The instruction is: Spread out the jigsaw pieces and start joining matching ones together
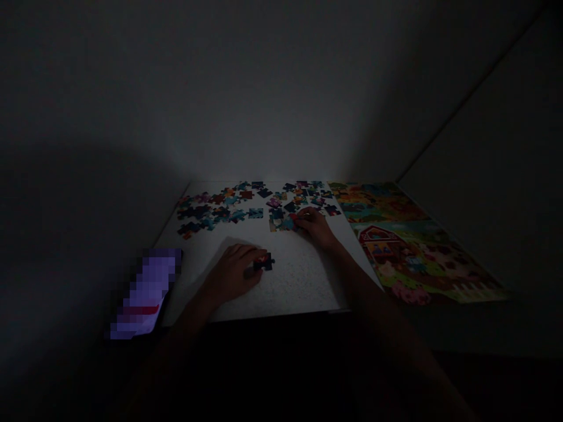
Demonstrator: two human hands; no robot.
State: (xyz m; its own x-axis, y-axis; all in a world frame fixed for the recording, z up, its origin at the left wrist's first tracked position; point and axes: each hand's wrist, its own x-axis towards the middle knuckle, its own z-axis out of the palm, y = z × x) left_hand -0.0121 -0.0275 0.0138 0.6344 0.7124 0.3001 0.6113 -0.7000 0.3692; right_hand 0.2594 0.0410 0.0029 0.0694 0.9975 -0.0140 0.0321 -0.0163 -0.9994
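Observation:
On a white board (290, 287) in dim light, my left hand (235, 272) is closed on a dark puzzle piece (267, 262) with an orange patch, pinched between thumb and fingers. Farther forward and to the right, my right hand (314, 225) has its fingertips closed on a puzzle piece (292, 219) with red and blue on it. That piece is beside a small cluster of pieces (277, 223); whether they interlock I cannot tell. Many loose puzzle pieces (211, 208) lie spread over the far left of the board, with more (308, 190) beyond my right hand.
A lit phone (152, 287), its screen blurred out, is at the board's left edge. To the right lie colourful picture sheets, one with a red barn and farm animals (417, 258), another (378, 199) behind it. A pale wall (264, 105) rises behind the board.

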